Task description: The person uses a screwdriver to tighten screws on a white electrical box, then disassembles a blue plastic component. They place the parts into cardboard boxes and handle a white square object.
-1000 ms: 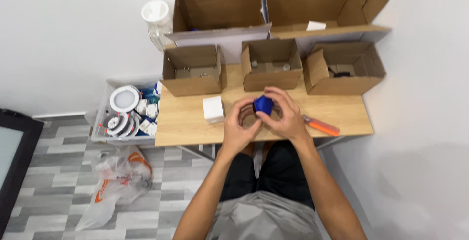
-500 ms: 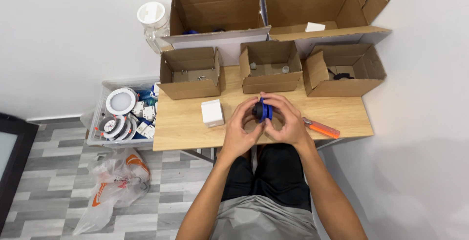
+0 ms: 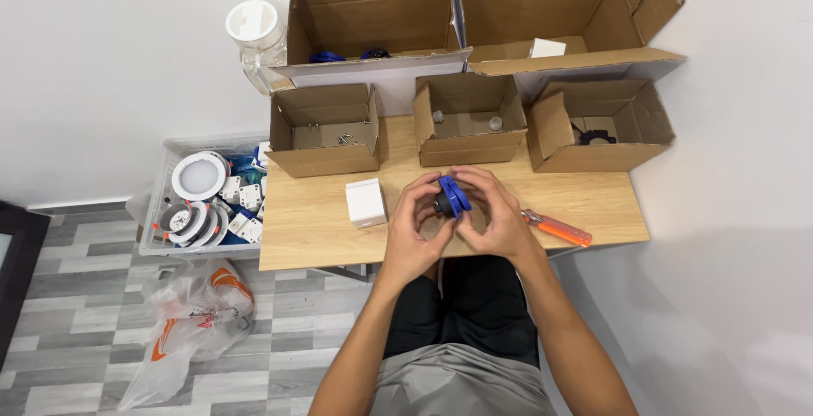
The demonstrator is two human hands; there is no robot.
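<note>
A small blue round part (image 3: 450,195) with a dark piece on its left side is held edge-up over the wooden desk (image 3: 305,230). My left hand (image 3: 412,230) grips it from the left, fingers curled round the dark piece. My right hand (image 3: 494,217) holds it from the right and above. Both hands meet at the part, near the desk's front edge. A small white box (image 3: 365,202) lies on the desk just left of my left hand.
Three small open cardboard boxes (image 3: 325,132) (image 3: 468,122) (image 3: 598,128) line the desk's back, two large ones (image 3: 373,18) behind them. An orange-handled tool (image 3: 559,229) lies at right. A white crate of round lamp fittings (image 3: 207,200) and a plastic bag (image 3: 199,310) sit on the floor at left.
The blue part has turned from flat face up to standing on edge between my hands. Both hands stay closed around it in the same place.
</note>
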